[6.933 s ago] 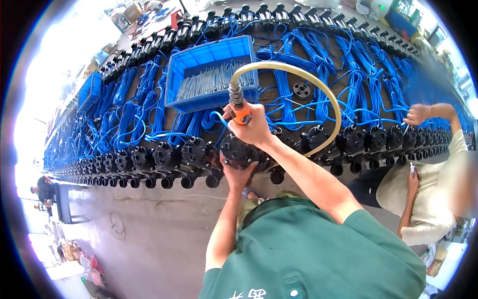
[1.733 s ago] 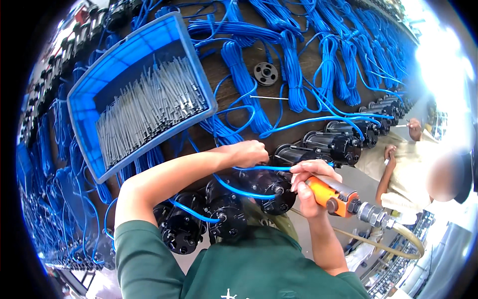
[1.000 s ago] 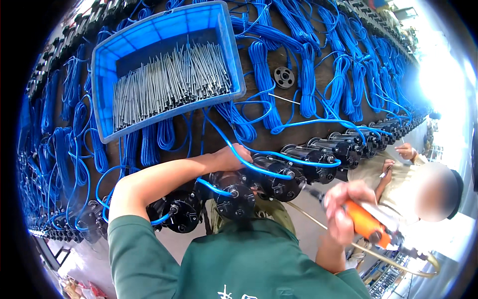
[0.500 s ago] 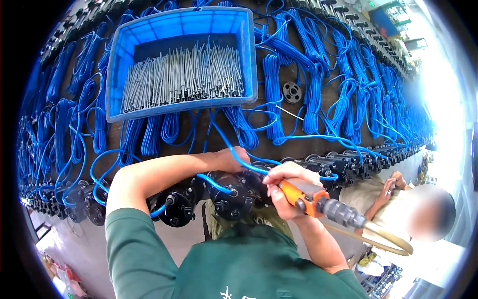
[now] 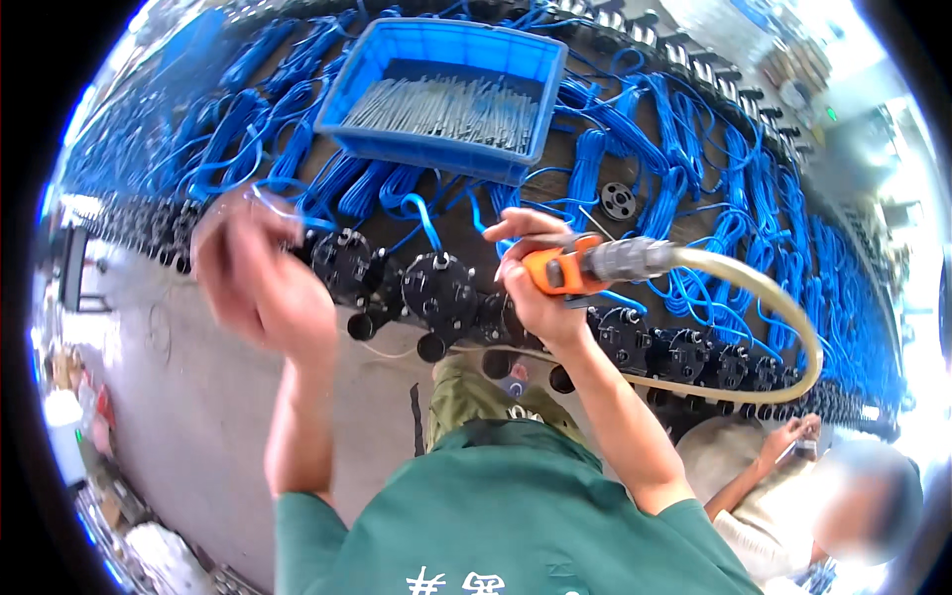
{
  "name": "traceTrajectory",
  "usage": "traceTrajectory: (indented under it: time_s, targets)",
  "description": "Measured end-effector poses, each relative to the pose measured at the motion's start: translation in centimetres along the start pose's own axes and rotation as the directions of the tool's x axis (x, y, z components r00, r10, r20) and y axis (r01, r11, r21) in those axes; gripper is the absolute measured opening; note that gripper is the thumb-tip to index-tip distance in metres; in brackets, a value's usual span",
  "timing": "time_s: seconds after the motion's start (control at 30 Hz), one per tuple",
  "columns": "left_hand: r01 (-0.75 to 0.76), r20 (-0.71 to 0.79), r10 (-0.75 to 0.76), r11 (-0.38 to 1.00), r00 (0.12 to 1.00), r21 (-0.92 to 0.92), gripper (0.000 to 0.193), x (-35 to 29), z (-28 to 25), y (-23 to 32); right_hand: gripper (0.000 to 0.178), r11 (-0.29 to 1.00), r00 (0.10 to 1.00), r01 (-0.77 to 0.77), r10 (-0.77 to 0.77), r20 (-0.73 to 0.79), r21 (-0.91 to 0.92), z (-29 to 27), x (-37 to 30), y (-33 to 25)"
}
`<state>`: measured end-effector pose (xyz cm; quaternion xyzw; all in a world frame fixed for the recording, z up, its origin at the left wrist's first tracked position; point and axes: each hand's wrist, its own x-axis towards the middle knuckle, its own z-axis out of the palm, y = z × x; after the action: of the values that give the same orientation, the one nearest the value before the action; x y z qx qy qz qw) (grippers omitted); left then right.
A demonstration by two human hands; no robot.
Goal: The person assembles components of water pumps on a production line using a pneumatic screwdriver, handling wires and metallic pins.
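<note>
My right hand [image 5: 545,302] is wrapped round an orange air tool [image 5: 563,271], held above the row of black cylindrical housings. A metal coupling [image 5: 630,259] joins the tool to a yellowish hose [image 5: 811,332], which loops back below. To the left, my left hand [image 5: 263,268] is raised and smeared by motion, close to a blue cable. Whether it holds anything cannot be made out. Between my hands sits a black housing [image 5: 436,293] with a blue cable rising from its top. Another black housing [image 5: 344,266] stands beside it, nearer my left hand.
A blue crate [image 5: 426,151] of long thin metal rods [image 5: 446,111] rests at the back of the table, among coiled blue cables [image 5: 734,233]. A dark round disc with holes [image 5: 618,201] lies right of it. At the lower right, a co-worker's hands [image 5: 791,436] are near the row.
My left hand has come away from the housings and swung left and up. My right hand still holds the air tool, now turned more level. The view has shifted, and the crate appears farther off.
</note>
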<state>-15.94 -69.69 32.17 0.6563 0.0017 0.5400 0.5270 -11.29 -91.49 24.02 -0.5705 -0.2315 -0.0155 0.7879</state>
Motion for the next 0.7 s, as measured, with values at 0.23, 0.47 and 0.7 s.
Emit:
traceTrajectory:
  time_s: [0.23,0.47,0.7]
  targets:
    - [0.160,0.340,-0.272,0.933,0.900,0.323,0.009,-26.5,-0.2,3.4,0.048,0.954,0.960,0.254,-0.269,0.082,0.158,-0.6,-3.6,-14.6]
    - [0.715,0.520,-0.776,0.585,0.358,0.382,0.027,-32.2,1.4,1.6,0.050,0.938,0.929,0.307,-0.332,0.162,0.161,-5.5,-6.6,-19.0]
    - [0.390,0.550,-0.834,-0.522,-0.046,-0.758,0.029,-38.7,8.1,-3.2,0.045,0.983,0.987,0.127,-0.139,0.081,0.132,-5.6,-7.7,-13.6]
